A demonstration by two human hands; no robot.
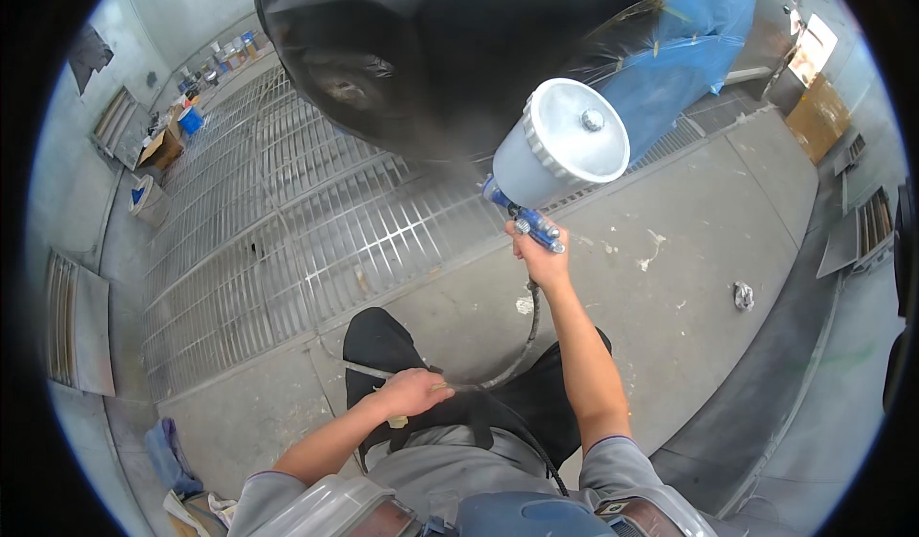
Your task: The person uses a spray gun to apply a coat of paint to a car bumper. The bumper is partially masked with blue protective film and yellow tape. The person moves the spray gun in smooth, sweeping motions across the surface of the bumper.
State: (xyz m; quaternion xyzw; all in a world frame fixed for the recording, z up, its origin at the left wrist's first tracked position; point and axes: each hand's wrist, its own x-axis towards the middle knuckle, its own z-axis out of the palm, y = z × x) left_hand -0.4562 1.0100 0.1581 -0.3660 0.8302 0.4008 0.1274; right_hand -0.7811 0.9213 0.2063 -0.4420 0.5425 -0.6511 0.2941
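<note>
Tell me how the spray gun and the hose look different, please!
The spray gun is chunky, with a big pale cup; the hose is long and thin. The spray gun's body is blue, while the hose looks greyish. The right hand holds the spray gun out in front, but the left hand holds the hose nearer the person's body. Both are being held.

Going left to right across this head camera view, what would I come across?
A white bucket, a blue container, the person's left hand, the right hand gripping a blue spray gun, a small crumpled wad on the floor, then a brown sheet by the wall.
</note>
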